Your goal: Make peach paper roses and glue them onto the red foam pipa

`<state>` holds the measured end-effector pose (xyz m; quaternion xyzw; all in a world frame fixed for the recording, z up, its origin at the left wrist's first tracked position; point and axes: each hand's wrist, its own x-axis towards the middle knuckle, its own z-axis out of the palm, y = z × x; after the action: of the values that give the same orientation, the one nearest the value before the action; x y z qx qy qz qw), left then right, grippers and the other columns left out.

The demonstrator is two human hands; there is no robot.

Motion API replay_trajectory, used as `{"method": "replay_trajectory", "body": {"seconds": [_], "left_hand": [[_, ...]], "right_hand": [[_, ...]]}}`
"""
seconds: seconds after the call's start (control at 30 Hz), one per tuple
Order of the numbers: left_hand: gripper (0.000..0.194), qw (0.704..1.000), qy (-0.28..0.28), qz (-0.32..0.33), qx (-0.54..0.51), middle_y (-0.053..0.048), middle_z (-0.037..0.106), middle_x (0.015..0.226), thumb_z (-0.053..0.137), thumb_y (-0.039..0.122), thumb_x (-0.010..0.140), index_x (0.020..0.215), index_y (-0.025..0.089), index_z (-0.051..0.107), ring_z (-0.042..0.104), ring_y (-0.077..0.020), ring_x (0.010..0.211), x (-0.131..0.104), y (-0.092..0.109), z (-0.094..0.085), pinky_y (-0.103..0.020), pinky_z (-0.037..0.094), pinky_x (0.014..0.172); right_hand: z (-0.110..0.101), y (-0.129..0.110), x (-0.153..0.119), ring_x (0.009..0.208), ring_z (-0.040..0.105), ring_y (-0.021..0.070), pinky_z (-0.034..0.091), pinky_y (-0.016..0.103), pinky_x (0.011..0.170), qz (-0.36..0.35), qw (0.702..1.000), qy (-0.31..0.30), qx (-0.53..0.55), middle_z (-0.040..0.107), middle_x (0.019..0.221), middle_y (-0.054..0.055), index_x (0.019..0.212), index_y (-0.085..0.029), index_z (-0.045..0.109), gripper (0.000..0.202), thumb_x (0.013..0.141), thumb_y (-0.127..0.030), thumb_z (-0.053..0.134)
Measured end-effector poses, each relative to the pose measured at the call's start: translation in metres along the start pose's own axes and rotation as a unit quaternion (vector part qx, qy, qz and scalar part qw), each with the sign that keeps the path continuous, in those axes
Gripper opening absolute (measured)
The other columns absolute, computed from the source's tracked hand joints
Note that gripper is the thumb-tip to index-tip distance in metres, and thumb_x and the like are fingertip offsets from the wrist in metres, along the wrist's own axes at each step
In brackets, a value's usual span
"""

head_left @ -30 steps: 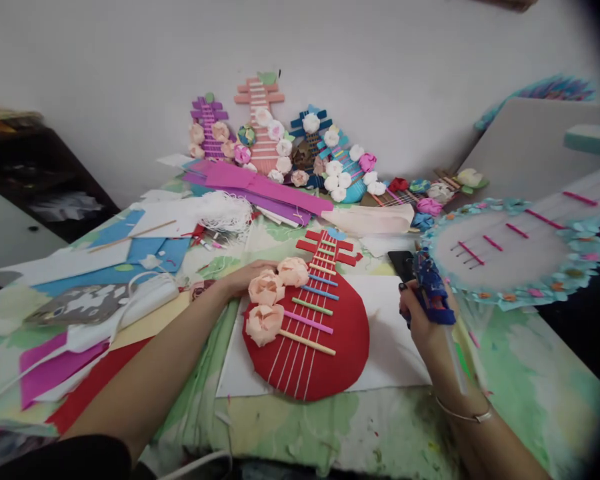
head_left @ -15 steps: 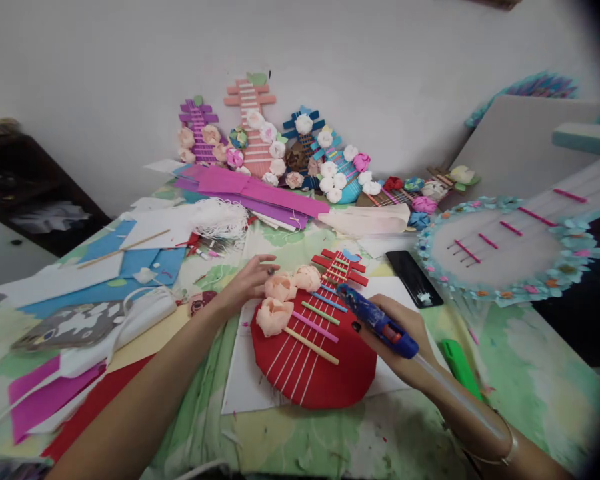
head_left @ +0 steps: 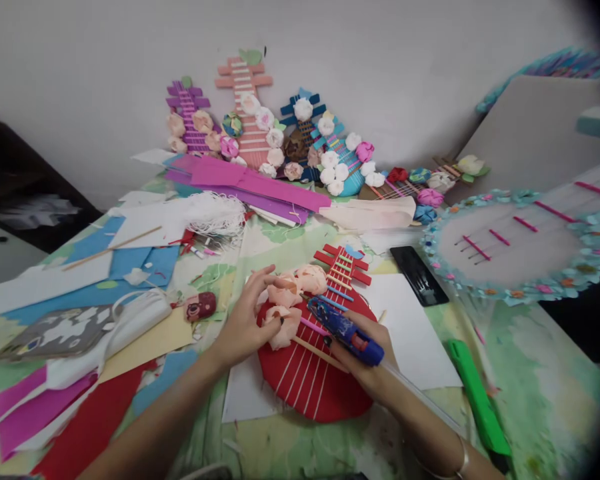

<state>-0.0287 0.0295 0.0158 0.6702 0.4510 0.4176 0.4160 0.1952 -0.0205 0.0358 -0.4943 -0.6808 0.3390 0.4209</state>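
A red paper lute [head_left: 310, 393] with pale strings and coloured sticks lies on white paper [head_left: 405, 333]. Peach paper flowers [head_left: 283, 327] sit on its left side. My left hand [head_left: 250, 313] is at these flowers, its thumb and fingers spread around their left edge. In my right hand [head_left: 367, 363] is a blue glue gun [head_left: 347, 333], its tip pointing left beside the flowers, above the sticks. The fingers of my right hand wrap round the gun's body, and a clear glue stick trails from its back.
Decorated paper lutes [head_left: 253, 133] lean on the wall. On the right are a black phone [head_left: 419, 275], a green cutter [head_left: 480, 400] and a large flower-edged lute [head_left: 510, 247]. Left lie a phone case [head_left: 60, 330], coloured sheets and white string [head_left: 215, 215].
My left hand has closed in on the lower peach flower. My right hand has brought the glue gun left and down toward the flowers. The view has shifted slightly.
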Motion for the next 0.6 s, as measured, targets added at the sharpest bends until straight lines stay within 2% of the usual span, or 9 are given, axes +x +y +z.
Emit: {"method": "replay_trajectory", "body": {"seconds": [0.07, 0.17, 0.27, 0.4, 0.6], "left_hand": [[0.045, 1.000, 0.012, 0.012, 0.009, -0.013, 0.036, 0.144, 0.059, 0.012, 0.067, 0.111, 0.021, 0.054, 0.038, -0.0308, 0.132, -0.0018, 0.0019, 0.0014, -0.042, 0.038, 0.103], [0.036, 0.999, -0.013, 0.017, 0.025, -0.012, 0.038, 0.143, 0.057, 0.011, 0.069, 0.102, 0.021, 0.055, 0.034, -0.0303, 0.135, -0.0028, 0.0050, 0.0003, -0.042, 0.035, 0.106], [0.024, 0.998, -0.029, 0.024, 0.046, -0.011, 0.039, 0.141, 0.055, 0.011, 0.070, 0.092, 0.021, 0.056, 0.031, -0.0297, 0.136, -0.0022, 0.0076, -0.0014, -0.042, 0.032, 0.108], [0.015, 0.996, -0.029, 0.035, 0.074, -0.009, 0.043, 0.139, 0.054, 0.011, 0.070, 0.082, 0.020, 0.057, 0.037, -0.0296, 0.132, -0.0019, 0.0093, -0.0016, -0.043, 0.031, 0.109], [0.016, 0.995, -0.015, 0.046, 0.093, -0.008, 0.046, 0.137, 0.052, 0.009, 0.069, 0.080, 0.020, 0.055, 0.040, -0.0290, 0.130, -0.0021, 0.0098, 0.0014, -0.042, 0.033, 0.107]], "right_hand": [[0.0005, 0.0022, -0.0023, 0.060, 0.057, 0.0134, 0.046, 0.022, 0.056, 0.031, 0.999, -0.001, 0.035, 0.063, 0.069, 0.000, 0.078, -0.019, 0.059, 0.006, 0.075, -0.024, 0.060], [-0.0002, 0.0045, -0.0050, 0.062, 0.059, 0.0148, 0.048, 0.023, 0.057, 0.062, 0.996, -0.006, 0.064, 0.063, 0.069, 0.000, 0.079, -0.019, 0.060, 0.007, 0.075, -0.025, 0.060], [0.0001, 0.0055, -0.0058, 0.060, 0.059, 0.0153, 0.048, 0.024, 0.055, 0.046, 0.997, -0.005, 0.060, 0.063, 0.067, 0.000, 0.077, -0.019, 0.059, 0.007, 0.074, -0.025, 0.060], [0.0022, 0.0078, -0.0064, 0.057, 0.058, 0.0150, 0.047, 0.024, 0.054, 0.015, 0.999, 0.000, 0.032, 0.063, 0.066, 0.000, 0.075, -0.020, 0.059, 0.007, 0.074, -0.027, 0.060], [0.0030, 0.0107, -0.0089, 0.056, 0.059, 0.0151, 0.047, 0.024, 0.052, 0.028, 0.999, 0.013, 0.044, 0.063, 0.066, 0.000, 0.077, -0.021, 0.059, 0.008, 0.075, -0.029, 0.060]]}}
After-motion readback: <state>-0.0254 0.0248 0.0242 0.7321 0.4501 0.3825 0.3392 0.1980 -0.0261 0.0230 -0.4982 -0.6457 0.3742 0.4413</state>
